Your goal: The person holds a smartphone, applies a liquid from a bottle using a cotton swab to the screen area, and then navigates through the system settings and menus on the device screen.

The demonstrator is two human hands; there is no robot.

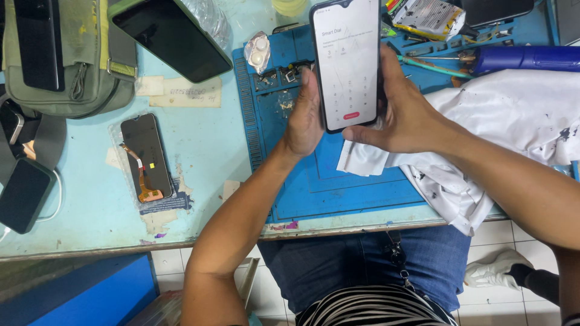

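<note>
Head view: phone (347,60) gripped upright between both hands over the blue mat (338,181), near the desk's (199,151) far edge. Left hand (304,118) clamped along its left side, right hand (402,111) wrapped round the right side and back, probably steadying the screen toward the eyes. Screen lit white, showing a dial pad with a red button low down; dark frame, notch at top. White cloth (513,115) spread at the right edge. Loose screen part (145,157) with flex cable toward the left edge, well apart.
</note>
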